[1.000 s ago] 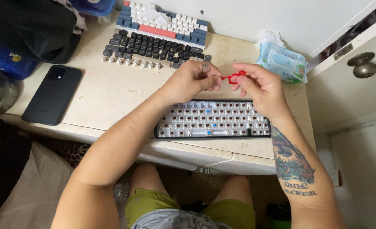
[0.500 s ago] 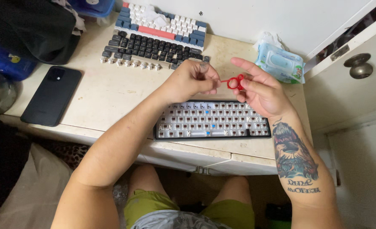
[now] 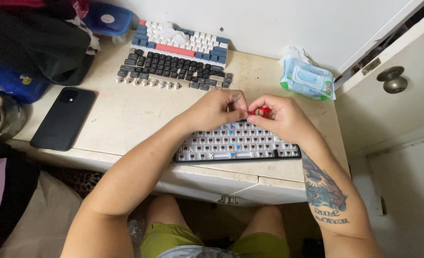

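Soft blue-and-green wipes pack [image 3: 308, 81] at the desk's far right corner; black phone [image 3: 63, 118], screen down, near left edge

Soft, even light is falling from above, keeping the desk [image 3: 126, 114] bright while the space under it is sinking into shadow; the hands are casting only faint shadows, nothing is glaring, and the edges are bending slightly, staying fairly sharp
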